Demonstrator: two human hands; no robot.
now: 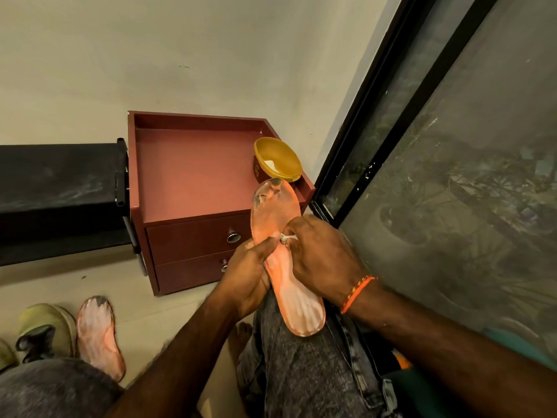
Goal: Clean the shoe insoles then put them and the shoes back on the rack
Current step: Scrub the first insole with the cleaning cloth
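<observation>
An orange insole [272, 218] with a dark, worn toe rests heel-down on my right knee, toe pointing away from me. My left hand [250, 273] grips its left edge at the middle. My right hand [319, 254] pinches a small white wad [286, 237] and presses it on the insole's middle. A second orange insole [98, 336] lies flat on the floor at the lower left. Beside it stands an olive shoe [48, 327], and the edge of another shoe [6, 356] shows at the frame's left border. The black shoe rack [57, 182] stands on the left.
A maroon two-drawer cabinet [193, 176] stands against the wall between the rack and a dark-framed window [452, 164]. On its top right corner sits a yellow bowl [277, 159] with something white inside. The pale floor [90, 276] runs in front of it.
</observation>
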